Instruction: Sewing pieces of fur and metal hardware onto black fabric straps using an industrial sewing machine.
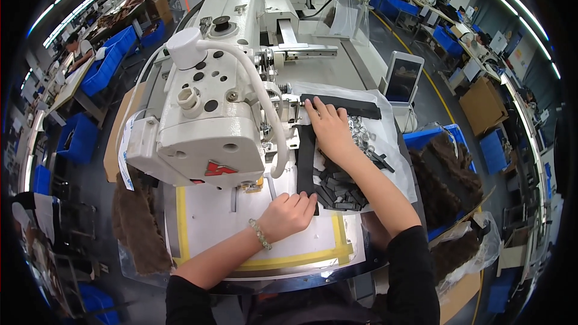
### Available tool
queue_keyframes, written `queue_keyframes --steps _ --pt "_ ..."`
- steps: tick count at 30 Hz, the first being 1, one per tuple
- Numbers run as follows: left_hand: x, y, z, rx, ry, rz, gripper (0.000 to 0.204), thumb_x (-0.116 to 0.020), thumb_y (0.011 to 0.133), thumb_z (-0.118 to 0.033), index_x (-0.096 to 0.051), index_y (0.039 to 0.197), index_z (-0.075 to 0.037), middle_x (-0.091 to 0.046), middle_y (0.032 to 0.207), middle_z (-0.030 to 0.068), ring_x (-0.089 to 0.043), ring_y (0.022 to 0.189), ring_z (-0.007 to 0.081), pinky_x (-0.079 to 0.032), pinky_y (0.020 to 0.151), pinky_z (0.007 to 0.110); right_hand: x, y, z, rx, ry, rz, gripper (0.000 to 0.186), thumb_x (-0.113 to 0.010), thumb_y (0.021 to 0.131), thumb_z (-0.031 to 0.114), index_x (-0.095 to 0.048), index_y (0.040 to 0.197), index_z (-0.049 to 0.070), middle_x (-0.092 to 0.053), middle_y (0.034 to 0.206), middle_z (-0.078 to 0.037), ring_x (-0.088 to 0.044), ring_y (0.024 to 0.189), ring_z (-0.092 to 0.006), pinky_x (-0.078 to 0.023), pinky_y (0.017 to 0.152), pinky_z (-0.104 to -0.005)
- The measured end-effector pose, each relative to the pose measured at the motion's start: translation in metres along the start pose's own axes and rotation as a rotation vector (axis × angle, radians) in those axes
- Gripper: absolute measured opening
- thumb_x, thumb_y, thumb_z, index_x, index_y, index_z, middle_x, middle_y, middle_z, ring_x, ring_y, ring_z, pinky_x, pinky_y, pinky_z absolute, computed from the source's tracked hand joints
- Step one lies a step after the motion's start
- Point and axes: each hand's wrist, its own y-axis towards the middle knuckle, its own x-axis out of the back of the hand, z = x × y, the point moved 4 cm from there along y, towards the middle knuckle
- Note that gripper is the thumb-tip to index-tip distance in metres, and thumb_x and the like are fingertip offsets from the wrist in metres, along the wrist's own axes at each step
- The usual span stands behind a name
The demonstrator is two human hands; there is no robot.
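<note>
A large white industrial sewing machine (211,132) fills the middle. To the right of its head, one black fabric strip (306,159) runs toward me, and my left hand (289,213) is closed on its near end. Farther back, another black length (361,108) stretches sideways, with the fingers of my right hand (330,129) spread over its left part. Whether the two lengths join is hidden. Beside my right forearm lie a pile of short black pieces (343,189) and several metal rings (361,135).
Yellow tape (283,261) borders the white work surface. A small screen (403,78) stands at the right back. Brown furry pieces (141,229) hang at the left; more fill a blue bin (466,138) at the right. A white tube (265,84) arches over the machine head.
</note>
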Motion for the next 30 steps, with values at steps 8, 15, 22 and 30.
queue_keyframes --steps 8,15,22,30 --pt "0.010 -0.007 0.006 0.135 -0.318 0.086 0.036 -0.065 0.072 -0.009 -0.067 0.107 -0.004 -0.069 0.099 0.0089 -0.062 0.077 0.0172 -0.048 0.064 0.029 0.046 -0.036 -0.007 0.013 0.400 0.108 0.039 -0.067 0.073 0.002 -0.065 0.111 0.010 -0.060 0.119 -0.007 -0.058 0.103 -0.0227 -0.037 0.089 -0.0381" --pt "0.007 -0.009 0.023 0.265 -0.580 0.101 0.040 -0.074 0.071 -0.021 -0.066 0.107 -0.006 -0.068 0.100 0.0036 -0.061 0.085 0.0175 -0.046 0.076 0.032 0.086 -0.094 0.025 0.249 0.742 0.268 0.011 -0.069 0.076 0.008 -0.070 0.086 0.012 -0.058 0.091 0.000 -0.054 0.087 -0.0174 -0.036 0.076 -0.0337" --pt "0.001 -0.017 0.022 0.249 -0.565 0.087 0.029 -0.079 0.068 -0.021 -0.070 0.093 -0.010 -0.070 0.100 0.0007 -0.062 0.086 0.0166 -0.044 0.079 0.032 0.094 -0.107 0.028 0.363 0.759 0.320 0.011 -0.073 0.077 0.017 -0.072 0.088 0.018 -0.057 0.093 0.002 -0.053 0.083 -0.0160 -0.035 0.075 -0.0310" --pt "0.001 -0.014 0.024 0.268 -0.610 0.055 0.021 -0.077 0.069 -0.022 -0.070 0.083 -0.009 -0.070 0.095 0.0010 -0.061 0.084 0.0161 -0.045 0.078 0.032 0.083 -0.108 0.031 0.304 0.821 0.243 0.022 -0.079 0.070 0.022 -0.067 0.087 0.015 -0.057 0.090 0.002 -0.056 0.081 -0.0154 -0.036 0.071 -0.0297"
